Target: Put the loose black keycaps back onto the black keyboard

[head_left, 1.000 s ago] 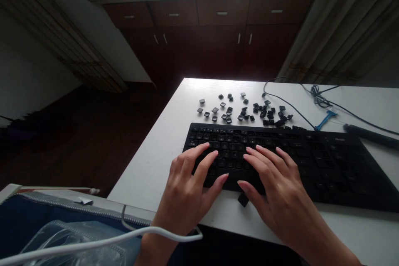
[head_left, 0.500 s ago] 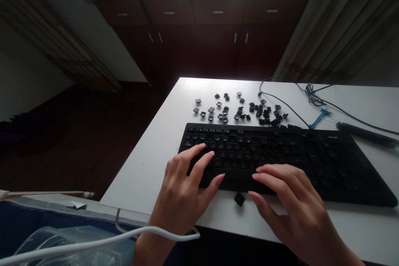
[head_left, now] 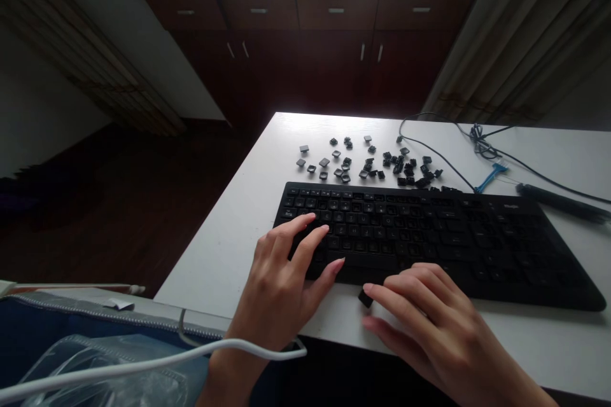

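A black keyboard (head_left: 382, 262) lies across the white table, with key sockets exposed in many places. My left hand (head_left: 281, 273) rests over its left end, fingers spread on the keys and nothing held. In front of the keyboard's near edge sits a loose black keycap (head_left: 365, 298). The index fingertip of my right hand (head_left: 429, 324) touches that keycap's right side. My right thumb is just below it, with a small gap between, so the hand is not closed on it.
Several loose keycaps (head_left: 324, 163) are scattered behind the keyboard, clustered thickest (head_left: 409, 171) toward the right. A blue tool (head_left: 491, 177), a dark stick-like object (head_left: 563, 203) and a tangled black cable (head_left: 482, 142) lie behind it. A white cable (head_left: 157, 364) crosses my left wrist.
My right hand has moved left and down from the keyboard's front edge to the loose keycap, its index finger now touching it. My left hand has stayed almost still.
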Available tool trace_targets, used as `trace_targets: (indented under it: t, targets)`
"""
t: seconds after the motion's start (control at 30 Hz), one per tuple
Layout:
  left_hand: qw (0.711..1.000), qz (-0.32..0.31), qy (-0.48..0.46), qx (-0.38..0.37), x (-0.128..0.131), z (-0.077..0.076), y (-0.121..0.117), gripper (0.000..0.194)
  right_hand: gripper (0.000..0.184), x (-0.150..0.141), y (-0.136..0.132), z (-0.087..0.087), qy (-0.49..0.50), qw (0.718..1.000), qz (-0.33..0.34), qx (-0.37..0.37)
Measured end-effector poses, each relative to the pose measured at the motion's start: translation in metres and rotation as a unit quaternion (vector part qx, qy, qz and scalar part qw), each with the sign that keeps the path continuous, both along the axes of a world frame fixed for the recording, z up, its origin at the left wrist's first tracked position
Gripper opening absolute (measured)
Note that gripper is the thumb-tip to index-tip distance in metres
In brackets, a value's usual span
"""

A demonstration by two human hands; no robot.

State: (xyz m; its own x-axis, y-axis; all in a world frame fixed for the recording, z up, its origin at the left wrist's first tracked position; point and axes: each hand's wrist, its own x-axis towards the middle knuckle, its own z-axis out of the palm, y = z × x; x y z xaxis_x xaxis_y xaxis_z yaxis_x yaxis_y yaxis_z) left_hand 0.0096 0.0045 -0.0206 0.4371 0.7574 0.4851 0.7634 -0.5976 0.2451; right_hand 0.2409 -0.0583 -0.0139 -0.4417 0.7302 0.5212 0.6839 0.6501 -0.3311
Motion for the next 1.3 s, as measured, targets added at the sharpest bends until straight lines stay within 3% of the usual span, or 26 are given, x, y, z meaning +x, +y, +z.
trace_targets:
  t: [0.13,0.53,0.77,0.97,1.13,1.3]
  targets:
    - [1.0,-0.001,0.0,0.001,0.0,0.0,0.0,0.044,0.033,0.0,0.0,-0.001,0.005,1.0,-0.009,-0.01]
    - [1.0,0.001,0.002,-0.008,0.0,0.001,0.0,0.044,0.017,-0.003,0.003,0.008,0.007,1.0,0.017,-0.015]
    - [1.0,-0.003,0.004,-0.006,0.0,0.001,0.002,0.043,0.026,0.006,0.006,0.01,0.043,0.998,0.024,-0.027]
    - [1.0,-0.004,0.003,-0.003,-0.001,0.001,0.001,0.041,0.039,0.027,0.041,0.022,0.065,0.993,-0.098,-0.029]
    - [1.0,-0.006,0.001,0.001,0.0,0.0,0.001,0.04,0.032,0.032,0.071,0.022,0.03,0.995,-0.076,-0.057]
    - [1.0,-0.005,-0.001,0.002,-0.001,-0.001,0.002,0.038,0.022,0.034,0.079,0.017,0.007,0.997,-0.056,-0.054]
